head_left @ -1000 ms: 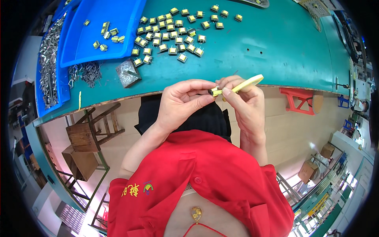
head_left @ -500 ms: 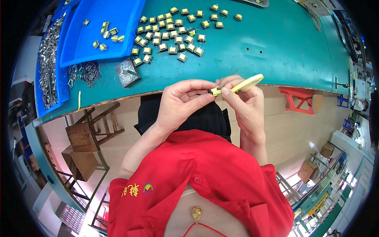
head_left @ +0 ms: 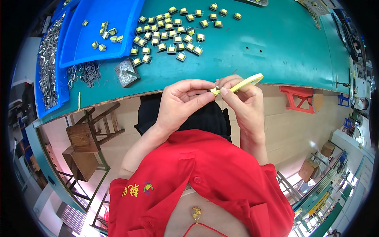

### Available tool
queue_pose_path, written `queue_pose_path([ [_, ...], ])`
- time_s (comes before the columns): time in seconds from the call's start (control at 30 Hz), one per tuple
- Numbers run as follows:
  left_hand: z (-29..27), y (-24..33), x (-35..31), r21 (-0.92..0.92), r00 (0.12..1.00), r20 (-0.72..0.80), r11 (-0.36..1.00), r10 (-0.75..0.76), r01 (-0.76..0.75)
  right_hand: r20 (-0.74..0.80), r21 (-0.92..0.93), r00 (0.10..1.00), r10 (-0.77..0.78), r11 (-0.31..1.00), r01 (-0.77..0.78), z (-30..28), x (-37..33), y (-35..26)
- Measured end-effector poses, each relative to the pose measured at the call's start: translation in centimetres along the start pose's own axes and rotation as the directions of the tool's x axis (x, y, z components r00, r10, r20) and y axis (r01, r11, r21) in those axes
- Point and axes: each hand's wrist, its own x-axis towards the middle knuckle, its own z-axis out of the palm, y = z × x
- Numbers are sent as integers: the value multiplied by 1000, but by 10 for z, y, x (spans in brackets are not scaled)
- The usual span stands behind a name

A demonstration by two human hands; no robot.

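My left hand (head_left: 182, 102) pinches a small transformer (head_left: 213, 90) between thumb and fingertips, just off the table's front edge. Most of that part is hidden by the fingers; a dark bit and metal pins show. In my right hand (head_left: 245, 103) is a roll of yellow tape (head_left: 252, 80), gripped between thumb and fingers. The tape's near end meets the transformer where both hands come together. Beyond the hands, several similar transformers (head_left: 172, 34) with yellow wrapping and dark cores lie spread on the green table (head_left: 284, 55).
A blue tray (head_left: 77, 49) at the far left holds several transformers. Beside it, another blue tray (head_left: 64, 89) is filled with metal clips (head_left: 49, 59). A metal block (head_left: 127, 74) and loose clips (head_left: 90, 74) sit near the edge. A yellow tape strip (head_left: 79, 100) hangs there. Stools (head_left: 298, 98) stand below.
Almost nothing differs. The hands stay together with the tape roll and the transformer, and the roll has shifted very slightly.
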Motion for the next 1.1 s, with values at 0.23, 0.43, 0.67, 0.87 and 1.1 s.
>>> queue_pose_path([
  [0.23,2,1,-1,-30,1000,-16,999,-23,23,8,-51,999,-31,998,31,-2,0,4],
  [0.43,2,2,-2,-44,998,-16,998,-53,53,-4,-42,1000,-21,999,21,-2,0,4],
  [0.67,0,2,-3,-53,999,31,998,-41,43,-18,58,999,47,997,-46,-5,-1,5],
  [0.87,0,1,-4,-51,999,18,998,-38,39,-16,110,998,58,992,-56,-5,-1,5],
  [1.1,0,0,-4,-44,999,24,998,-33,34,-14,76,999,47,996,-46,-4,-1,6],
])
